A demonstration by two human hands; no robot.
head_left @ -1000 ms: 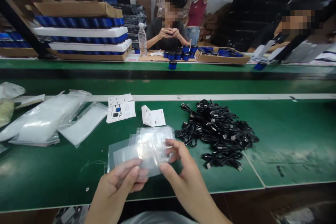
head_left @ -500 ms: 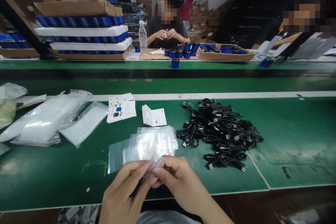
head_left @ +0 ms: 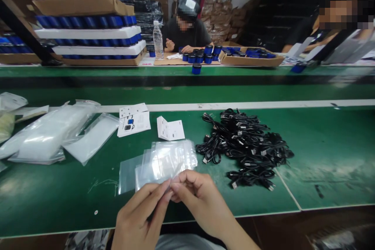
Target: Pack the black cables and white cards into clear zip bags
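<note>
At the table's near edge, my left hand (head_left: 143, 213) and my right hand (head_left: 200, 199) meet, fingertips close together. Both pinch a small clear plastic bag (head_left: 177, 170), mostly hidden by the fingers and seen nearly edge-on. Just beyond them lies a loose, overlapping spread of flat clear plastic bags (head_left: 146, 164). Folded white leaflets (head_left: 175, 129) stand partly open behind that spread, and a stack of printed leaflets (head_left: 137, 123) is to their left. On the right is a heap of bundled black USB cables (head_left: 246, 140).
Thick packs of plastic bags (head_left: 49, 133) lie at the left. Across the green table (head_left: 331, 156), a raised ledge holds a water bottle (head_left: 158, 41), blue jars (head_left: 196, 69), stacked trays of jars (head_left: 96, 50) and a carton (head_left: 252, 60). A co-worker (head_left: 187, 31) sits behind it.
The bag between my hands has turned to a thinner, more edge-on view, my fingertips drawing closer together. The co-worker opposite has lowered their head and parted their hands.
</note>
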